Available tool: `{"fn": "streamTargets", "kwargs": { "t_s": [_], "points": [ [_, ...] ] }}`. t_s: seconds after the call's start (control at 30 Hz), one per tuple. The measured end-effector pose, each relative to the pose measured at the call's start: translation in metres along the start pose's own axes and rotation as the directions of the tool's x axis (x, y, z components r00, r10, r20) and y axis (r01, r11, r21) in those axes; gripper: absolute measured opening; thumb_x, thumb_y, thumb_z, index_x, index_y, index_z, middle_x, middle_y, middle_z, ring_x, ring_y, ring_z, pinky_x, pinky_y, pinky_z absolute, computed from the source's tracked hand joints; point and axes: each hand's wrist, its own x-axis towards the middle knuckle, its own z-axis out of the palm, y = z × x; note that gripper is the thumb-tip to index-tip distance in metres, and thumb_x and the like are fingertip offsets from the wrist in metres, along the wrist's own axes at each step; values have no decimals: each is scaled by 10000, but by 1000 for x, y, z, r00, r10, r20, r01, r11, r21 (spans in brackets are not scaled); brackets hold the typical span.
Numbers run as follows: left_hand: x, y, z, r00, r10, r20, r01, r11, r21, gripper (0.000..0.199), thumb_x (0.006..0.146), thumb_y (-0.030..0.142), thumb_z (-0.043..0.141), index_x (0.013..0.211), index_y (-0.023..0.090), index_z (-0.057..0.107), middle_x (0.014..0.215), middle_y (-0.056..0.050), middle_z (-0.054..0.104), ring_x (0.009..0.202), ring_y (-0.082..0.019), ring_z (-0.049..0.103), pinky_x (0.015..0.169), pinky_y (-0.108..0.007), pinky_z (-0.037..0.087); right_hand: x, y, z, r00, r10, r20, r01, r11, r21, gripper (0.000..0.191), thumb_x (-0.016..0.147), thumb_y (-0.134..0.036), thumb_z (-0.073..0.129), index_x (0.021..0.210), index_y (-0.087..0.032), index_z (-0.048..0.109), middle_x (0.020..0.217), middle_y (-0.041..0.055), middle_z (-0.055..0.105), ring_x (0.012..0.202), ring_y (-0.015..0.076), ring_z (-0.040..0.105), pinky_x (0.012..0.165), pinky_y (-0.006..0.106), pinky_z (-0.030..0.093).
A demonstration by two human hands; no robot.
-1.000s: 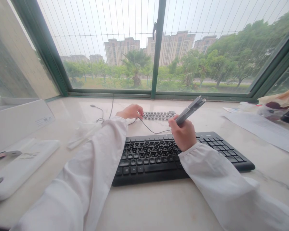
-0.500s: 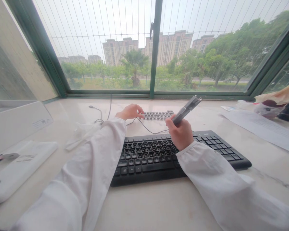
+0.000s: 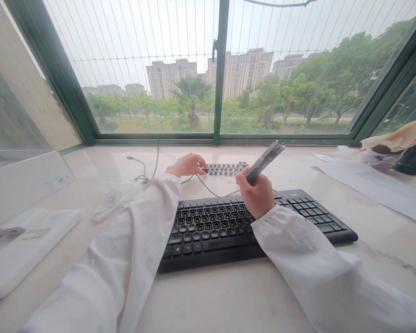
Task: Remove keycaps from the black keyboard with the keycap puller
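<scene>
My right hand (image 3: 258, 194) is wrapped round a grey handheld tool (image 3: 264, 161) that points up and to the right, above the black keyboard (image 3: 225, 243). Many letter keys on that keyboard lack their caps and show square sockets. Behind it lie rows of small keycaps (image 3: 227, 169) on the white surface. My left hand (image 3: 189, 165) is at the left end of these rows, thumb and forefinger close together at a dark keycap. A thin cable (image 3: 208, 188) runs between the hands and the keyboard.
At the left are a white open box (image 3: 27, 178), a white packet (image 3: 31, 249) and a crumpled clear bag (image 3: 114, 199). Paper sheets (image 3: 374, 187) and a cloth-covered bundle (image 3: 395, 138) lie at the right. A green-framed window (image 3: 217, 92) stands behind.
The view has shifted slightly. My left thumb and forefinger have come closer together, with a dark keycap now visible at them. My right hand still holds the grey tool.
</scene>
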Motion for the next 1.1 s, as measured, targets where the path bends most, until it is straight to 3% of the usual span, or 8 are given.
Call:
{"fn": "streamTargets", "kwargs": {
  "t_s": [0.4,0.6,0.83,1.1],
  "points": [
    [0,2,2,995,-85,47,85,996,9,243,701,447,674,871,286,740,890,0,706,755,-153,581,704,-285,400,-1,-1,1,1000,-18,2,18,1000,-7,240,742,-341,518,547,-206,475,465,-41,459,505,139,471,560,259,356],
    [-3,-2,-11,993,-110,51,110,994,16,346,650,531,699,884,279,738,895,-2,711,772,-158,592,717,-279,410,0,0,1,1000,-20,-5,20,1000,-13,250,744,-344,518,541,-205,473,462,-44,451,502,134,463,559,256,353],
    [-8,-5,-20,980,-160,122,153,986,64,309,644,521,705,818,269,749,850,-10,722,742,-159,600,681,-274,414,0,0,0,1000,-19,2,19,1000,-14,255,746,-352,512,542,-207,466,464,-40,454,507,137,464,557,254,346],
    [-7,-10,-16,993,-87,75,81,994,78,276,662,472,710,847,270,737,823,7,704,712,-129,584,683,-251,405,1,0,0,1000,-19,6,19,1000,-10,250,740,-367,504,547,-210,470,481,-29,477,526,149,480,571,261,353]
  ]
}}
